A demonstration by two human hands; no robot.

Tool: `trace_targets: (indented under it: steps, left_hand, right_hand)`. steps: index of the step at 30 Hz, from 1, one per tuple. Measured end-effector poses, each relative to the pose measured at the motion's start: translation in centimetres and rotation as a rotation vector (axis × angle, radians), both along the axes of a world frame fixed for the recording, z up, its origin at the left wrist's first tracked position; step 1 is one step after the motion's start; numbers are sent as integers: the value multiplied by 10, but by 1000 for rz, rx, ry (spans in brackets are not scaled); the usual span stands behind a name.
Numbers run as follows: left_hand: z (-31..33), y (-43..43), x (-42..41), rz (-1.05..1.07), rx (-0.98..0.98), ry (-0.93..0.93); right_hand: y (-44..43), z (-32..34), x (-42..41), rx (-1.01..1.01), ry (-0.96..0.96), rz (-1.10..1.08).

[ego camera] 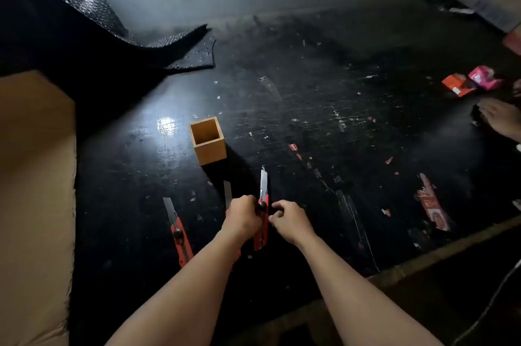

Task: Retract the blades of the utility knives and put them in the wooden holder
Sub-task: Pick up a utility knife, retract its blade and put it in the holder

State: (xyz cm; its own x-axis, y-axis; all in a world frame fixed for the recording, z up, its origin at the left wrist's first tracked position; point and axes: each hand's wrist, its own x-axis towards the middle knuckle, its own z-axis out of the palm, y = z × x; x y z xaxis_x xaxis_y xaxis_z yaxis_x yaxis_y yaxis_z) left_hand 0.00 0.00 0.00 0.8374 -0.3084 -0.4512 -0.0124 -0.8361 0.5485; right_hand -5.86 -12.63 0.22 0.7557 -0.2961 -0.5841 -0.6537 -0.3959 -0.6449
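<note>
left hand [244, 217] grips red knife [263, 214], blade out; right hand [290, 220] beside.

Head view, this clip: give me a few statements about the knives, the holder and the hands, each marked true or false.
1. The wooden holder already has a knife in it. False: it looks empty.
2. The held knife has its blade extended. True.
3. The left hand grips that knife. True.
4. The leftmost knife has its blade retracted. False: its blade sticks out as it lies on the black table.
5. The right hand reaches into the holder. False: it is beside the held knife's handle.
</note>
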Motion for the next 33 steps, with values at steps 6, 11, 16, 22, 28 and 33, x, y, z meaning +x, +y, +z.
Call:
trace_targets:
  steps: [6, 11, 16, 22, 28, 33]
  left_hand:
    - [3, -11, -3, 151, -99, 83]
    - [6, -14, -5, 234, -182, 113]
    - [22, -15, -7, 347, -352, 111]
    - [60, 6, 12, 424, -638, 130]
    - [123, 44, 42, 422, -855, 155]
    - [180, 76, 54, 419, -982, 97]
  right_hand:
    - [-2, -24, 1, 164, -54, -160]
    - [-5, -6, 5, 279, -76, -215]
    - [-12, 11, 9, 262, -139, -217]
    - [-5, 62, 23, 296, -285, -169]
    - [19, 126, 54, 348, -476, -82]
    - [40, 172, 80, 434, -598, 40]
